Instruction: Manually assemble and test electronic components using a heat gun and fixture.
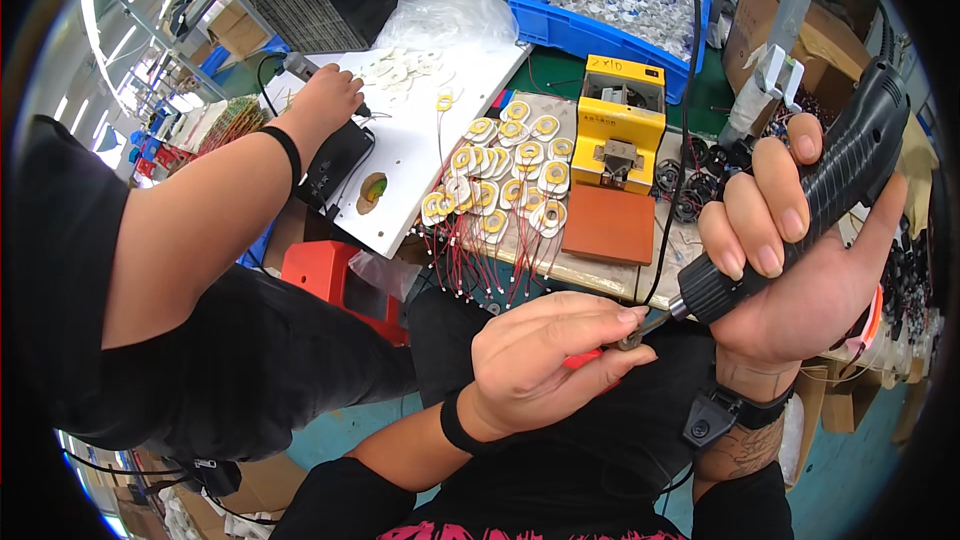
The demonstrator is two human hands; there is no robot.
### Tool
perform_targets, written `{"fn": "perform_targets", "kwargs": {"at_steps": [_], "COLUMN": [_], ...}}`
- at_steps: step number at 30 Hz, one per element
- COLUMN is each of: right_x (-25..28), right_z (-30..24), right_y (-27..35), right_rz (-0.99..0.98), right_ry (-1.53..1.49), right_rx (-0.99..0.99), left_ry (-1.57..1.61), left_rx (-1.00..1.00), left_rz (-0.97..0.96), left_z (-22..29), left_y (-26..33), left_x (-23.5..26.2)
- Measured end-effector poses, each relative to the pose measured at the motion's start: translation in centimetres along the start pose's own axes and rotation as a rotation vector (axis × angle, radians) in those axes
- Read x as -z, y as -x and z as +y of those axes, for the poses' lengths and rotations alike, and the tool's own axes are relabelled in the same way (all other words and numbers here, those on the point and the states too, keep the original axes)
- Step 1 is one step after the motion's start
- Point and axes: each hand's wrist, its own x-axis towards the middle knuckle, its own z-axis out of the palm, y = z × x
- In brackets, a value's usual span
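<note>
**Iron meets the pinch, low at the bench edge**

We see the right hand (pixel 800 270) wrapped tight around a black soldering iron (pixel 800 210) — four fingers curled over the grip, thumb behind, the cable running up and away. The iron slants down to the left, and its metal tip (pixel 640 330) lands right at the left hand (pixel 545 360).

That left hand is closed in a pinch, thumb against forefinger, clamped on a small red-handled tool (pixel 585 358). Whatever sits at the very point of contact is too small for us to make out.

Both hands hover over our lap, just in front of the bench edge. Behind them on the bench lies a cluster of round coils (pixel 505 175) with yellow centres, their thin red leads (pixel 470 260) trailing off the edge. Beside the coils stands a yellow fixture (pixel 622 125) on a brown pad (pixel 608 223), and further back a blue bin (pixel 590 20) full of silvery parts.

To our left a co-worker's hand (pixel 325 100) — dark band at the wrist — rests on a white board (pixel 420 140) near a black device (pixel 335 162).
</note>
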Motion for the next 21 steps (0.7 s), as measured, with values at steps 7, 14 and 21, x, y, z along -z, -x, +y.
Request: {"fn": "perform_targets", "kwargs": {"at_steps": [7,14,21], "right_x": [0.11,0.47,0.71], "right_z": [-0.18,-0.13,-0.19], "right_y": [-0.05,0.00,-0.11], "right_rz": [-0.001,-0.012,-0.037], "right_ry": [0.020,0.001,-0.024], "right_rx": [0.000,-0.009,-0.006], "left_ry": [0.011,-0.021,-0.018], "left_rx": [0.012,0.008,0.049], "left_rz": [0.000,-0.026,-0.032], "left_z": [-0.17,-0.33,0.12], "left_y": [0.08,0.26,0.28], "left_x": [-0.02,0.33,0.48]}}
